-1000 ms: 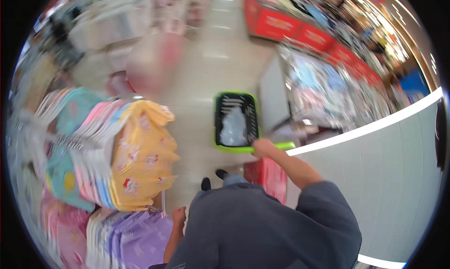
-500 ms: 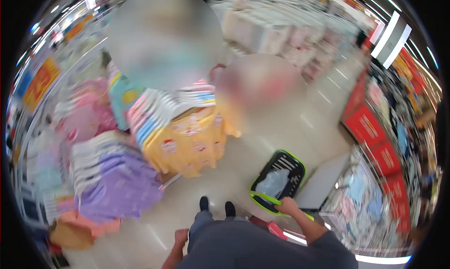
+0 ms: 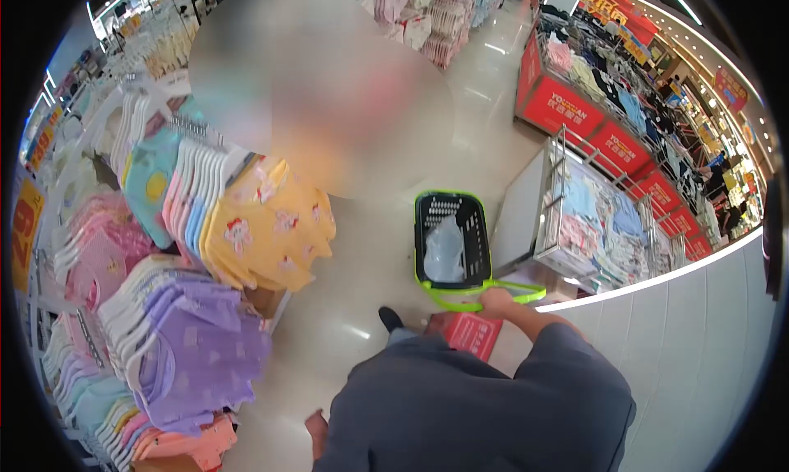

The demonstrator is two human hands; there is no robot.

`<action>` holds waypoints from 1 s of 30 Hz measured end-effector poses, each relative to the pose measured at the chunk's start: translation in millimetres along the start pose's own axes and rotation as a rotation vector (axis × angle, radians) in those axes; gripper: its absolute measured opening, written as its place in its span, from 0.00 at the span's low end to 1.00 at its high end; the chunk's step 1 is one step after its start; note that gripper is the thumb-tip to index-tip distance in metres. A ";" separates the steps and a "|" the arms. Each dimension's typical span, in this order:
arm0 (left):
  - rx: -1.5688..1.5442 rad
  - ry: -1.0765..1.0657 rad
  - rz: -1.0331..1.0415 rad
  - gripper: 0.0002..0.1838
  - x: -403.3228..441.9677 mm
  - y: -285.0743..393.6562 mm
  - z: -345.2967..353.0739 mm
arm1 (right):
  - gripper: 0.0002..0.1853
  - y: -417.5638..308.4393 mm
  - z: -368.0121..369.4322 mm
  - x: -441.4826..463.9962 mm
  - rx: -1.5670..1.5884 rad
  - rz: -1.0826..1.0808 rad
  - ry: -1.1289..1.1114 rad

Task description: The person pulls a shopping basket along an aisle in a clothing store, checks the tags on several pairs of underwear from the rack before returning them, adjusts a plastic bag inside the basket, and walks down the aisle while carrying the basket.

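Yellow shirts [image 3: 275, 225]: hang on L, bottoms poke out over floor edge.
L hand [image 3: 316, 427]: low, nr dark shirt [image 3: 485, 398]; can't tell if wide or curled.
Floor [image 3: 374, 258]: shiny strip w/ room to move, btwn shirts & basket, runs on ahead.
Basket [image 3: 477, 238]: in front of person; long way runs fwd, handle end toward person; pale bag [image 3: 445, 250] inside.
Red box [image 3: 475, 336]: just below R hand.
R hand [image 3: 496, 302]: wrapped round green handle [image 3: 528, 293].
Bin [image 3: 526, 199]: wall nr basket's R edge, gap btwn.
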State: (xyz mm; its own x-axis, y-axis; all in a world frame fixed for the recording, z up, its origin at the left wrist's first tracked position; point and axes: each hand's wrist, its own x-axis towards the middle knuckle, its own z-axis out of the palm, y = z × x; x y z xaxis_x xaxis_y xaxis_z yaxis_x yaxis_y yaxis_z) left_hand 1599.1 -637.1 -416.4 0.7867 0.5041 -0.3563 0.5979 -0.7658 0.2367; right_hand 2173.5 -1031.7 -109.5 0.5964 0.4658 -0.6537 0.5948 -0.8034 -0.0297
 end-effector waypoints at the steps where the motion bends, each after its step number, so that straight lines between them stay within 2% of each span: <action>1: 0.012 -0.067 -0.022 0.17 -4.0 26.5 -74.1 | 0.21 9.8 24.7 1.1 -0.023 -0.005 0.038; 3: -0.409 0.160 -0.166 0.12 -15.2 34.7 -111.2 | 0.21 8.9 41.6 -11.9 -0.058 0.020 0.026; 4: -0.679 0.140 -0.315 0.08 -19.0 24.0 -106.8 | 0.22 9.9 49.8 -16.7 -0.072 0.023 0.010; 5: -0.945 0.162 -0.476 0.14 -22.6 16.1 -106.3 | 0.22 9.3 58.9 -18.5 -0.079 0.032 0.017; 8: -0.908 0.113 -0.428 0.19 -53.8 0.0 -107.5 | 0.22 31.3 95.5 -12.4 -0.139 0.029 0.051; 11: -0.791 0.084 -0.309 0.18 -92.5 -12.3 -99.5 | 0.18 29.1 72.2 -27.7 -0.216 0.122 0.001; 14: -0.843 -0.006 -0.392 0.15 -130.8 -20.7 -78.9 | 0.19 47.7 65.2 -30.5 -0.219 0.193 -0.084; 16: -0.683 0.027 -0.316 0.12 -154.8 -27.0 -52.3 | 0.23 47.0 52.8 -36.8 -0.277 0.156 -0.167; 18: -0.262 0.149 -0.052 0.14 -177.8 -40.9 -8.7 | 0.25 42.9 44.1 -30.2 -0.284 0.114 -0.237; 19: -0.345 -0.193 -0.325 0.18 -176.8 -4.6 -54.9 | 0.26 40.7 44.2 -27.5 -0.283 0.097 -0.274; 22: -0.519 -0.190 -0.349 0.17 -179.8 24.5 -61.2 | 0.27 42.0 39.7 -0.9 -0.143 0.149 -0.649; 25: -0.306 -0.147 -0.138 0.14 -174.5 21.8 -44.6 | 0.30 49.4 40.7 14.9 -0.123 0.112 -0.835; 26: -0.398 -0.085 -0.213 0.13 -170.5 22.4 -44.2 | 0.31 48.2 36.2 19.2 -0.137 0.098 -0.897; 28: -0.585 0.050 -0.370 0.13 -149.0 34.4 -66.9 | 0.36 30.3 21.6 20.3 -0.295 0.024 -0.873; 30: -0.968 -0.056 -0.780 0.13 -113.9 65.4 -118.2 | 0.43 -1.2 -9.8 24.6 -0.394 -0.015 -0.889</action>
State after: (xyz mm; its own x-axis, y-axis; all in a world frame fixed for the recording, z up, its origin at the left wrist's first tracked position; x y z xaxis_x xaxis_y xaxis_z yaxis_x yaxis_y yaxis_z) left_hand 1566.8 -697.4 -253.5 0.1776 0.6560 -0.7336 0.7883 0.3514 0.5050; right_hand 2192.7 -1015.7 -118.2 0.0589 -0.1054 -0.9927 0.8329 -0.5429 0.1070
